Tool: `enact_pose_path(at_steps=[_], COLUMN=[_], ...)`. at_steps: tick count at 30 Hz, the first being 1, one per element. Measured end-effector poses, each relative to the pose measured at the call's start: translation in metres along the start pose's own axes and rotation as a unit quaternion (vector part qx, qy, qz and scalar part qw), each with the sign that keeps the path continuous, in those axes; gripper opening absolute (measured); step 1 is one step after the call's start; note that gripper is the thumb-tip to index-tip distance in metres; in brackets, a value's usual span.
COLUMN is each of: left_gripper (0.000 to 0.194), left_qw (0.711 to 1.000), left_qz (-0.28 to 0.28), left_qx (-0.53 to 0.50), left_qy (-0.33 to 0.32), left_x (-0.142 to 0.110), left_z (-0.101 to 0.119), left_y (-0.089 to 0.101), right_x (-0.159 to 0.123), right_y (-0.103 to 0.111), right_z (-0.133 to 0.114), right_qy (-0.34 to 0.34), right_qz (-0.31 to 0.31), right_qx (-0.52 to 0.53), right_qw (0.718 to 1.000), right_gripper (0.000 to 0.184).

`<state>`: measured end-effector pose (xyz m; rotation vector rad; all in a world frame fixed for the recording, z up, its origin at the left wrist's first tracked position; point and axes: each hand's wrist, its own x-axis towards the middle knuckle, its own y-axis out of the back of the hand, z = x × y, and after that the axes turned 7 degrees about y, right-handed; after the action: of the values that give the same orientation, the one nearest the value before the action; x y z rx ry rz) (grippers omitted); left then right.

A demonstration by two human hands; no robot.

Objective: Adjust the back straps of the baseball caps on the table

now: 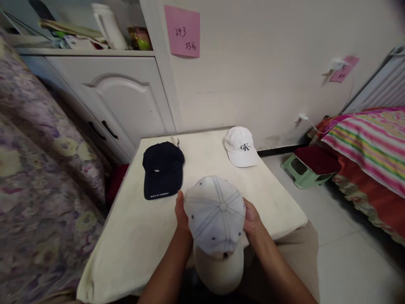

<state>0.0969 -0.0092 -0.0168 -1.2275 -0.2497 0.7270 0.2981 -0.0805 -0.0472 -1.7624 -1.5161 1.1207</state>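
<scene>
Reference for all places: grey cap. Far left of it, a floral curtain [47, 169] is seen hanging beside the table [139, 240]. Left and beyond, a navy cap [164, 164] is laid on the cloth, peak toward the near side; its edge could be caught and dragged if the grey cap were swung left, the gap being small.

At its left side, the left hand [183, 215] is seen half-curled, cap side held; the lower fingers are hidden. The grey cap [218, 211] itself is held crown up at the near table edge, peak toward the body and apparently past that edge. Should either grip be loosened, a slip into the lap or to the floor could be caused by the unsupported peak. If the sides were squeezed unevenly, the soft crown could be creased or twisted.

Beyond and to the right, a white cap [242, 145] is set near the wall; it could be nudged by a wide reach. At the right side, the right hand [251, 215] is likewise half-curled around the cap's side, fingertips partly hidden.
</scene>
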Motion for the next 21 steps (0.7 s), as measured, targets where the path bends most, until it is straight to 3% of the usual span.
enact_pose_path(at_steps=[7, 15, 21], left_gripper=[0.035, 0.017, 0.017], left_qw=[0.991, 0.983, 0.979], left_qz=[0.135, 0.177, 0.185], left_qx=[0.012, 0.048, 0.076], left_qy=[0.004, -0.015, -0.041], left_x=[-0.011, -0.023, -0.036], left_z=[0.008, -0.009, -0.020], left_y=[0.001, 0.002, -0.006], right_x=[0.002, -0.010, -0.052], right_y=[0.001, 0.003, 0.013], right_z=[-0.005, -0.011, -0.020], right_qy=[0.006, 0.071, 0.183], right_qz=[0.010, 0.050, 0.140], right_qx=[-0.016, -0.093, -0.171], right_qw=[1.000, 0.992, 0.958], right_gripper=[0.027, 0.020, 0.031])
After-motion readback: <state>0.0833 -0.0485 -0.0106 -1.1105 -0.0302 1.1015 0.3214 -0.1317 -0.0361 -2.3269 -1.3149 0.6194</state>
